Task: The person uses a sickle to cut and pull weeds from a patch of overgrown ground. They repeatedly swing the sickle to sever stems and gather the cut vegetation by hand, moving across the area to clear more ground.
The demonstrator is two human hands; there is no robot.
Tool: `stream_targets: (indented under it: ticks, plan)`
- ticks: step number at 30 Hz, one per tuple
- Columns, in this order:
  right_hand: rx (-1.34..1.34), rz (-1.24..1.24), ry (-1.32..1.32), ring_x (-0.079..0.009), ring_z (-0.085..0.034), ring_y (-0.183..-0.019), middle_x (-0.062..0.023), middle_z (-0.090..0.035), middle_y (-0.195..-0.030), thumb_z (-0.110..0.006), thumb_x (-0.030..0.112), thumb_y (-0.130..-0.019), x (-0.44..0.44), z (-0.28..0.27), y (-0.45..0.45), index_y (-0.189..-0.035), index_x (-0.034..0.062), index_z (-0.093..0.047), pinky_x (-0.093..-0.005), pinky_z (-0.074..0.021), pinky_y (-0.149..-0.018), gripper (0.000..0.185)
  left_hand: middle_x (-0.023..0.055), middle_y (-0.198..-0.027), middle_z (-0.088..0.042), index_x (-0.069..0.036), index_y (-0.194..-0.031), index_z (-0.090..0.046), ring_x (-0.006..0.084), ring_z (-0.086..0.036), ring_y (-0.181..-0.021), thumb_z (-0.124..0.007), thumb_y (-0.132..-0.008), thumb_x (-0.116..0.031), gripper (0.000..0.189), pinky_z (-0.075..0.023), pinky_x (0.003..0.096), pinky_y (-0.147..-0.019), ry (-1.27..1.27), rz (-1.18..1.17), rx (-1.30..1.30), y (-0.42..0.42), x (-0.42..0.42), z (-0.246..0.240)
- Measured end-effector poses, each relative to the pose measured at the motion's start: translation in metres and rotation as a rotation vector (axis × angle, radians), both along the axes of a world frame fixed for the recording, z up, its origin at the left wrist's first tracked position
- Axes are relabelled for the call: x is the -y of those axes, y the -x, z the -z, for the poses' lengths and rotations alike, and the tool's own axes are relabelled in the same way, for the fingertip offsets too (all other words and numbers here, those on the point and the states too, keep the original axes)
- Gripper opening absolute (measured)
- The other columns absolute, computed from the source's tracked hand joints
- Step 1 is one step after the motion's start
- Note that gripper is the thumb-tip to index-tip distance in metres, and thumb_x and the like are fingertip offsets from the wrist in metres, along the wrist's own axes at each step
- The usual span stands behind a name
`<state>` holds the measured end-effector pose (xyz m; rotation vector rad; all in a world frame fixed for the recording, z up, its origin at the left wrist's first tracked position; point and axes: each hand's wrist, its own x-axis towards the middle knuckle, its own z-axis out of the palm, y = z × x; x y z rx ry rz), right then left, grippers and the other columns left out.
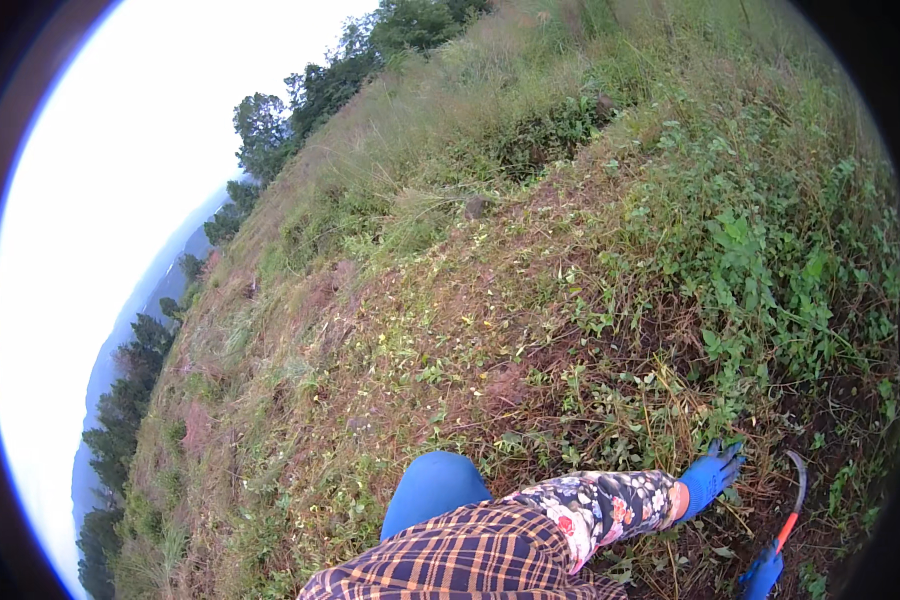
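My left hand (711,478), in a blue work glove below a floral sleeve, reaches over the weeds with its fingers apart. Nothing shows in its grasp. At the lower right, my right hand (762,576), also blue-gloved and partly cut off by the picture's rim, grips a sickle (800,487). The sickle has a curved metal blade and an orange part by the grip; its blade curves up just beside the left hand's fingertips. Leafy green weeds (750,315) stand just beyond the left hand. Loose dry stems (671,390) lie close to it.
My blue-clad knee (436,487) and plaid garment (465,555) fill the bottom. The hillside slopes down leftward, covered with flattened or cut vegetation (450,330). A grey rock (478,206) sits farther up; tall grass (525,82) and trees (262,135) stand beyond.
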<state>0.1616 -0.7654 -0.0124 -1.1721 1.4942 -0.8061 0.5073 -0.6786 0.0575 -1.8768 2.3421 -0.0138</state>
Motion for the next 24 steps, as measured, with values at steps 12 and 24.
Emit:
stream_targets:
  ticks: [12,24]
  plan:
    - [-0.263,0.162,-0.521,-0.0135,-0.049,-0.053,-0.0011,-0.055,-0.066,-0.067,0.039,-0.098,-0.275,-0.028,-0.004,-0.090,0.0099,-0.058,-0.0330,-0.0405,-0.049,0.032,0.0127,-0.158,-0.038,-0.019,-0.122,-0.065,0.0407,-0.029,-0.150,-0.065,-0.081,-0.010,0.042,-0.0309,0.0625,-0.112,0.313,-0.098,-0.038,-0.101,0.034,-0.008]
    - [-0.069,0.059,-0.130,-0.0141,-0.055,-0.051,-0.0027,-0.055,-0.064,-0.061,0.047,-0.099,-0.083,-0.100,-0.021,-0.095,0.0035,-0.060,-0.0325,-0.0447,-0.046,0.044,0.0149,-0.151,-0.042,-0.016,-0.132,-0.057,0.0407,-0.029,-0.148,-0.077,-0.080,-0.023,0.056,-0.0340,0.0642,-0.109,0.149,-0.039,-0.011,-0.072,-0.016,-0.022]
